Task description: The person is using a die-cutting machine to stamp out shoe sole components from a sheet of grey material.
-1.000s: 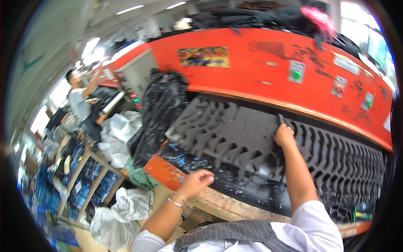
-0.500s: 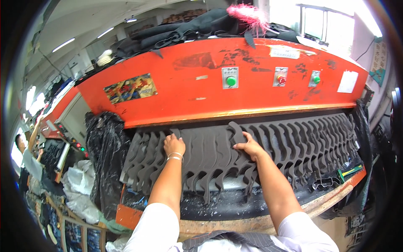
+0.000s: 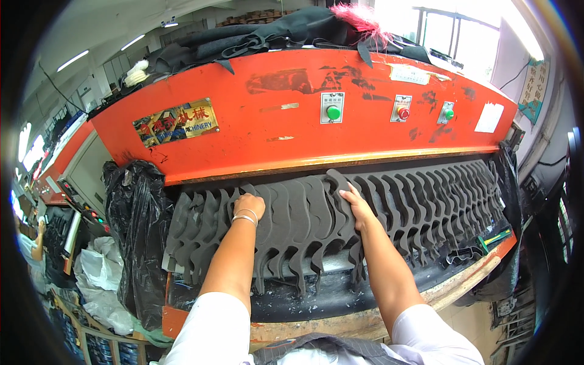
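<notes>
Before a bright paned window and red metal machine, wavy dark-grey foam strips lie across a scrap-flecked black counter, the right hand grasping one, the left hand curled, its grip hidden.

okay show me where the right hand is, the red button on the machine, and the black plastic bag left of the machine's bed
Right hand (image 3: 359, 210): head view, middle of the hand.
Red button (image 3: 403, 114): head view, its cap.
Black plastic bag (image 3: 139, 234): head view, its wrinkled side.

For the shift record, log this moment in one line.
left hand: on grey foam; right hand: at curved foam strip; behind: red machine; foam's left: black bag
</notes>
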`<state>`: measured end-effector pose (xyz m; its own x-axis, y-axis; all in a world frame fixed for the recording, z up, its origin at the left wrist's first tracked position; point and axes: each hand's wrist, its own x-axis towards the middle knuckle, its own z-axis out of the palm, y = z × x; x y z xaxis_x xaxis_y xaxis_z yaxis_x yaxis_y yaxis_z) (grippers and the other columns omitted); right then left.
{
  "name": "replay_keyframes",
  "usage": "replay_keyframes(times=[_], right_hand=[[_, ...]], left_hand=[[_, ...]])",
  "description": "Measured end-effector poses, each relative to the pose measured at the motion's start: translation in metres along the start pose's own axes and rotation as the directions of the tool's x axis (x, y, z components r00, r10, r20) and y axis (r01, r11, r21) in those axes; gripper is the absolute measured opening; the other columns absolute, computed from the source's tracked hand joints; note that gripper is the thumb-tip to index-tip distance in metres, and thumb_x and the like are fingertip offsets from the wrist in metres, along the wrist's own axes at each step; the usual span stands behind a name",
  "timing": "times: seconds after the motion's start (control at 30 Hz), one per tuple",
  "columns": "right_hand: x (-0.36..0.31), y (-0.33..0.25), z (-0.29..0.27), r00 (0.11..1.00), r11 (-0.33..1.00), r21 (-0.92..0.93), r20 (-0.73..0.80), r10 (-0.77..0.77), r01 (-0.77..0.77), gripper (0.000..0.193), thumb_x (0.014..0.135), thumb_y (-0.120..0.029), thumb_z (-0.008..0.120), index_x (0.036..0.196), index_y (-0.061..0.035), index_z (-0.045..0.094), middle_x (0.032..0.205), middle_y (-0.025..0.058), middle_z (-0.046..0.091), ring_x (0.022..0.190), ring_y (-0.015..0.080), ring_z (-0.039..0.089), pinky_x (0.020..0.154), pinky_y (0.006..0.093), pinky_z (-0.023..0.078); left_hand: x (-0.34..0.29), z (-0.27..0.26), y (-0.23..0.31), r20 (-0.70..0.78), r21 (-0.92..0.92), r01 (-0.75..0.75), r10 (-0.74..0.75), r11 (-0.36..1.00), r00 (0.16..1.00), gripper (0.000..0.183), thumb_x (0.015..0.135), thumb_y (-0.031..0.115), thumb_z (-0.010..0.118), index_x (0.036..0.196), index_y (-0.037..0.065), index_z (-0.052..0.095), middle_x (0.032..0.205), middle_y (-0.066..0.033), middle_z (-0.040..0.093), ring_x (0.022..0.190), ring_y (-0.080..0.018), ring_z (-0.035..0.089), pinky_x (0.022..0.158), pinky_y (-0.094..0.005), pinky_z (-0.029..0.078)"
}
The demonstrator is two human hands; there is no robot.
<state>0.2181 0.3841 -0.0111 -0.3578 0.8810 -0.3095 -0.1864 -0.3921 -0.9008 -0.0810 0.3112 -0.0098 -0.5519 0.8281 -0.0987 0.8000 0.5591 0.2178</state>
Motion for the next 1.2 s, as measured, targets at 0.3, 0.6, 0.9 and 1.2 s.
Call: replay_keyframes(times=[0.3, 0.6, 0.9, 1.2], right_hand=[[-0.12, -0.019, -0.043, 0.873, 0.857, -0.237, 0.303, -0.383, 0.458, 0.075, 0.053, -0.026, 0.084, 0.119, -0.0028, 0.057, 0.107, 0.0072, 0.063, 0.098, 0.0193, 0.06, 0.088, 0.0327, 0.047], [-0.154, -0.102, -0.012, 0.778, 0.815, 0.176, 0.242, -0.579, 0.552, 0.069, 0.064, -0.026, 0.075, 0.122, 0.004, 0.05, 0.108, 0.0138, 0.059, 0.095, 0.0269, 0.061, 0.084, 0.0415, 0.051], [0.024, 0.0, 0.081, 0.969, 0.532, -0.841, -0.041, -0.243, 0.098, 0.078, 0.062, -0.047, 0.07, 0.111, 0.0127, 0.06, 0.119, 0.032, 0.057, 0.115, 0.0378, 0.055, 0.098, 0.0408, 0.044], [0.038, -0.037, 0.1, 0.904, 0.623, -0.725, 0.002, 0.428, -0.294, 0.056, 0.067, -0.044, 0.07, 0.107, -0.0045, 0.069, 0.112, 0.0195, 0.065, 0.101, 0.0313, 0.062, 0.089, 0.0409, 0.047]], left_hand=[[0.028, -0.018, -0.034, 0.37, -0.46, 0.258, -0.081, 0.849, 0.925, 0.075, 0.072, 0.046, 0.059, 0.127, -0.005, 0.054, 0.137, -0.0251, 0.046, 0.129, -0.0378, 0.043, 0.105, -0.0395, 0.035], [-0.03, 0.02, -0.048, -0.462, -0.639, -0.27, -0.079, 0.72, 0.884, 0.058, 0.071, 0.03, 0.07, 0.112, -0.009, 0.056, 0.117, -0.0272, 0.056, 0.109, -0.0371, 0.055, 0.098, -0.04, 0.04], [-0.193, -0.047, -0.128, -0.513, -0.857, -0.512, -0.008, 0.057, 0.858, 0.029, 0.078, 0.011, 0.066, 0.103, -0.003, 0.059, 0.098, -0.0089, 0.061, 0.092, -0.0181, 0.058, 0.091, -0.0317, 0.043], [-0.061, -0.059, -0.031, -0.105, -0.921, -0.155, 0.156, 0.357, 0.982, 0.03, 0.071, 0.019, 0.075, 0.087, -0.006, 0.068, 0.087, -0.0065, 0.069, 0.077, -0.0134, 0.063, 0.068, -0.0286, 0.049]])
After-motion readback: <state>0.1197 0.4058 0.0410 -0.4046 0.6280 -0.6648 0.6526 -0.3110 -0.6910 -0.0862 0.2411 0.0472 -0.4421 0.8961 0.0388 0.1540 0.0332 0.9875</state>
